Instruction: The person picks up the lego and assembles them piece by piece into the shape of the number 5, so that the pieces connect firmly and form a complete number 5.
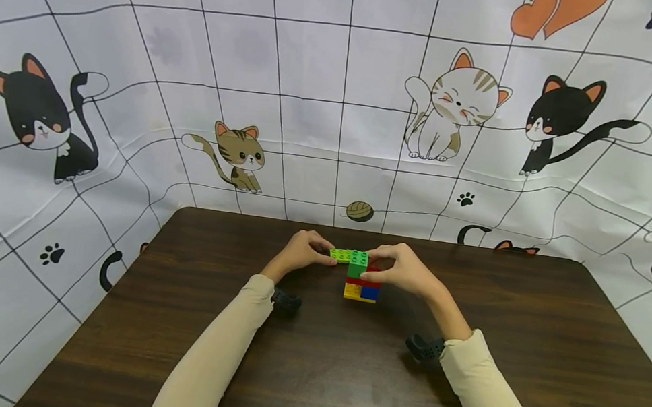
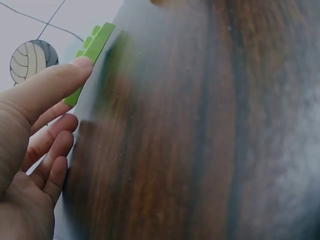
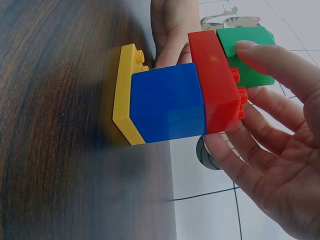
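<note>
My left hand (image 1: 303, 250) pinches a flat lime-green building block (image 1: 340, 255) between thumb and fingers; its studs show in the left wrist view. Close beside it is an upright stack of building blocks. A green block (image 3: 255, 55) tops the stack, above a red block (image 3: 217, 90). Under the red one sits a blue block (image 3: 167, 102) on a flat yellow block (image 3: 123, 90) with some studs exposed. My right hand (image 1: 403, 269) grips the green block, thumb on one face and fingers behind. Whether the lime block touches the stack cannot be told.
A dark wood-grain table (image 1: 305, 371) lies under both arms. Behind it hangs a white sheet (image 1: 319, 60) with a grid and cartoon cats. A dark strap-like device (image 1: 287, 303) is on the left wrist, another device (image 1: 424, 347) on the right.
</note>
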`<state>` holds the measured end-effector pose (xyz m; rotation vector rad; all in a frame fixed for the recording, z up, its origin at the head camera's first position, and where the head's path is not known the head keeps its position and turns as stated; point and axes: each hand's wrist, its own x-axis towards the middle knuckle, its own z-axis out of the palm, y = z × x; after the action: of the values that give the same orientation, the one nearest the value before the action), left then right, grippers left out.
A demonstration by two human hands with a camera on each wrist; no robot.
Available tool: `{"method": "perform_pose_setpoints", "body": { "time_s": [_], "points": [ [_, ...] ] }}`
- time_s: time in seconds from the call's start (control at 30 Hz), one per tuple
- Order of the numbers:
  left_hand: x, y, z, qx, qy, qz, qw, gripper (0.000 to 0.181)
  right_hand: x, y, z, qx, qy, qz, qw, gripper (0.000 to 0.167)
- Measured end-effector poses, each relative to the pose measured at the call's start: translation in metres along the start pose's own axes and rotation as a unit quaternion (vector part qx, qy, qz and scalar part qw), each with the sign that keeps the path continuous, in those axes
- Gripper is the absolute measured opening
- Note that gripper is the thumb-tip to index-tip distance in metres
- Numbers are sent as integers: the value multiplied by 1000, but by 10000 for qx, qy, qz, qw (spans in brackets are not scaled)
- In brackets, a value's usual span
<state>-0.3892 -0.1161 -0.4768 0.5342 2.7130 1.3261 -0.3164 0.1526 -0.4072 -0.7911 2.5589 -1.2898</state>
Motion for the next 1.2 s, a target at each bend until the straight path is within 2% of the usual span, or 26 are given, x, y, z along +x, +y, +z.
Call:
{"method": "perform_pose_setpoints", "body": {
  "time_s": [0.1,0.3,0.37,0.5,0.7,0.93,1.2],
  "points": [
    [-1,-1,1,-169,23,54,9998,36,-1,-4,0,-47,15,17,10000,38],
    [-2,-2,1,-642,145,68,9978,35,-9,-29,-1,-9,-6,46,10000,37],
    [-2,-4,0,-787,198,73,9967,34,-9,-31,-1,-8,0,46,10000,36],
    [-3,-4,-3,-972,271,116,9948,32,-4,-16,1,35,54,72,10000,37],
    [-6,3,-8,-1256,328,286,9911,32,2,7,4,233,89,-21,9997,38],
    [-7,16,-14,-1446,362,547,9873,32,1,10,2,435,77,-36,9990,39],
    [-13,42,-23,-1351,121,857,9870,33,2,14,0,447,101,11,9989,37]
  ]
}}
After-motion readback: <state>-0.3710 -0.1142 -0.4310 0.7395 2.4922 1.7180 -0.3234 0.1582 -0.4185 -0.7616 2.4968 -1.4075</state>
